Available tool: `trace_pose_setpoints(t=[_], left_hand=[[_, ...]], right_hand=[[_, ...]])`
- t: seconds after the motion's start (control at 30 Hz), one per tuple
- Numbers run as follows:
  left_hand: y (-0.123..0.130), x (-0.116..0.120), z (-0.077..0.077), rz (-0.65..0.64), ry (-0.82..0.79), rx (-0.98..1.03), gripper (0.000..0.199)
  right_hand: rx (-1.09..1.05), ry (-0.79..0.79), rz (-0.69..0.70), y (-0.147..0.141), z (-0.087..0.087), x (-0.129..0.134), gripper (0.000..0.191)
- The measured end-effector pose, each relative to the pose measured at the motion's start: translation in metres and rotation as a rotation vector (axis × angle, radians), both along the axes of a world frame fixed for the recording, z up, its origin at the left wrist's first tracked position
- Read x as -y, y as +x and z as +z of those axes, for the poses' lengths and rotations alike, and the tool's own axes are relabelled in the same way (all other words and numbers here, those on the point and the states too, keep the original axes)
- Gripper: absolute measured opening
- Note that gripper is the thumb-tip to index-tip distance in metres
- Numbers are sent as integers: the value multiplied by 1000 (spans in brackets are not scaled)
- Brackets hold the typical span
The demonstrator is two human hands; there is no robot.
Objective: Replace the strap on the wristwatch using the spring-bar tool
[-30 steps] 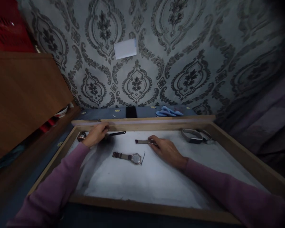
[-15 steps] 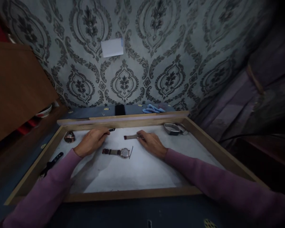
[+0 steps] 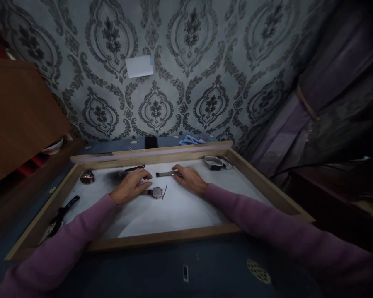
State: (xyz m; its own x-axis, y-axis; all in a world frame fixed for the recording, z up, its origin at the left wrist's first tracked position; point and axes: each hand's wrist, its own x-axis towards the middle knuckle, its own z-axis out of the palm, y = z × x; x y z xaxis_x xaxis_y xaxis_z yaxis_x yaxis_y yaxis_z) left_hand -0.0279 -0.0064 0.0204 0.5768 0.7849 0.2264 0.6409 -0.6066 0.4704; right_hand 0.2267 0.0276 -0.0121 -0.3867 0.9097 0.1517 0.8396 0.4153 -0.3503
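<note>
My left hand (image 3: 131, 186) hovers with thumb and fingers apart, empty, just above a watch (image 3: 157, 193). Its dark strap runs partly hidden beneath the thumb. Beside the watch face lies a thin dark rod (image 3: 164, 192). Behind my left hand rests a narrow black strip (image 3: 135, 168), its kind unclear. My right hand (image 3: 191, 179) pinches one end of a brown-grey watch strap (image 3: 165, 174), which points left over the white surface. Whatever else the right fingers cover is hidden.
A shallow wooden tray (image 3: 174, 239) with a white bottom surrounds everything. Further watches lie inside: a rose-gold one (image 3: 87, 177), a black-strapped one (image 3: 64, 211) and a grey-banded one (image 3: 213, 162) at the back right. Behind the rim sit a blue cloth (image 3: 191, 140) and a black object (image 3: 151, 142).
My left hand has let go of the black strip, opened, and come right toward the watch. My right hand keeps its hold on the strap. The camera view has shifted slightly.
</note>
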Motion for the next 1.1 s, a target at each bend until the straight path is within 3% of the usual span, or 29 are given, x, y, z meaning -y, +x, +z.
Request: trace_pose_setpoints(t=[0.17,0.4,0.53,0.73,1.1], left_hand=[[13,6,-7,-101,-23,-95,30],[16,8,-16,-144,-40,-82,23],[18,9,-16,-130,-74,-60,16],[23,11,-14,-38,-160,-56,20],[25,14,-10,-34,-255,-72,18]], right_hand=[[-43,-6,-10,1,-1,-1,31],[-69,-7,-30,1,1,-2,28],[-42,7,-19,1,6,2,24],[-36,17,-5,3,6,1,24],[-122,-6,20,5,4,-5,24]])
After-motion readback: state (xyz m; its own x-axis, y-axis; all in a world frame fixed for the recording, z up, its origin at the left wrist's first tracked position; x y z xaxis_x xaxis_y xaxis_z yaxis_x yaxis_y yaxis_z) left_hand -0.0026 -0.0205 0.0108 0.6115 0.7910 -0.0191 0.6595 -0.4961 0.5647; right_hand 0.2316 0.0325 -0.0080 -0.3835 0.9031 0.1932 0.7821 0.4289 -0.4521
